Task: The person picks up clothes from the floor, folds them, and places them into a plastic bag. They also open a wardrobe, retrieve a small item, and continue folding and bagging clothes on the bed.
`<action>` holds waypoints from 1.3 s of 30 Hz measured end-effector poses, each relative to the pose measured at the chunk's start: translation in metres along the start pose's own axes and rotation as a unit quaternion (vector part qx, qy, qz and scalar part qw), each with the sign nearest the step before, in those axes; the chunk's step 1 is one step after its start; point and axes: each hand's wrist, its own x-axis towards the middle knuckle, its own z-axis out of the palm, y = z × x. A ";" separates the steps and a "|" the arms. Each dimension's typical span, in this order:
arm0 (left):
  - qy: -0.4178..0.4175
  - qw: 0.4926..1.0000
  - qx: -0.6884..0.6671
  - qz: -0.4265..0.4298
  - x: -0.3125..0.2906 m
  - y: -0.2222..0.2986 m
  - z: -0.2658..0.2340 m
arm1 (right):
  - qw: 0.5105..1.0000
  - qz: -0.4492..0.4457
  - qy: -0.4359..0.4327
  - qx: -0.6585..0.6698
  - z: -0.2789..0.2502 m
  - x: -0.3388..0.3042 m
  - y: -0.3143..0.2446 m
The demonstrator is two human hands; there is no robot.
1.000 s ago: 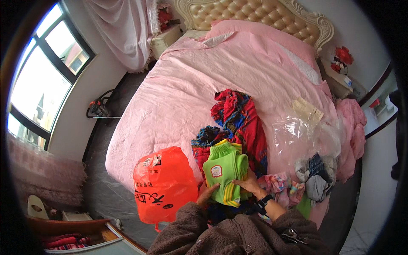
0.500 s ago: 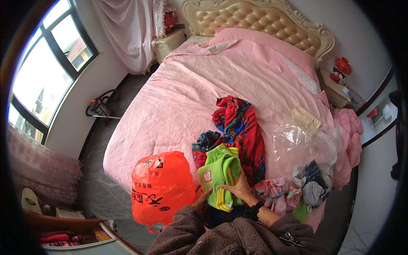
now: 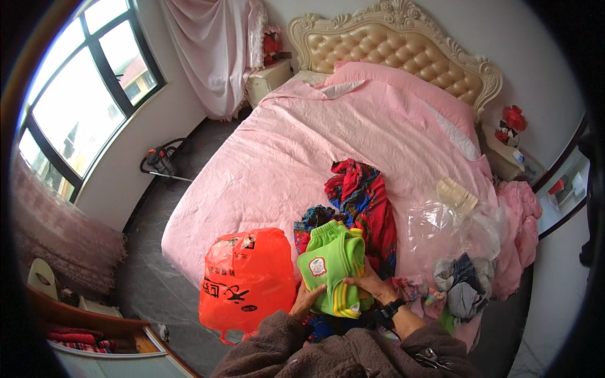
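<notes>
A folded pair of lime-green trousers (image 3: 331,268) with yellow side stripes, an elastic waistband and a small round patch is between my hands at the near edge of the bed. My left hand (image 3: 307,298) grips its lower left edge, thumb on top. Around the right side closes my right hand (image 3: 375,285), a dark watch on that wrist. Fingers beneath the cloth are hidden. Just beyond lies a crumpled red and blue patterned garment (image 3: 377,217). An orange-red plastic bag (image 3: 249,277) rests beside my left hand.
Pink bedding (image 3: 271,170) covers the large bed. Right of my hands lie grey and denim clothes (image 3: 466,290), pink patterned clothing (image 3: 409,293) and clear plastic packaging (image 3: 435,220). A vacuum cleaner (image 3: 161,162) stands on the floor at left, an open drawer (image 3: 129,340) at lower left.
The green trousers look more compactly folded, with my hands still on them. My view has shifted slightly, so the room sits a little lower and further right.
</notes>
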 end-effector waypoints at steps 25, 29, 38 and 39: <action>-0.121 0.970 0.116 0.174 -0.067 0.086 0.089 | 0.976 -0.178 0.024 0.126 0.031 -0.127 -0.082; -0.154 0.964 0.184 0.116 -0.088 0.106 0.078 | 0.974 -0.158 0.033 0.159 0.027 -0.144 -0.064; 0.210 0.743 0.574 0.274 -0.188 0.093 -0.109 | 0.950 -0.125 0.160 0.239 -0.035 -0.212 -0.070; 0.242 0.706 0.602 0.283 -0.206 0.083 -0.129 | 0.941 -0.132 0.128 0.283 -0.042 -0.218 -0.068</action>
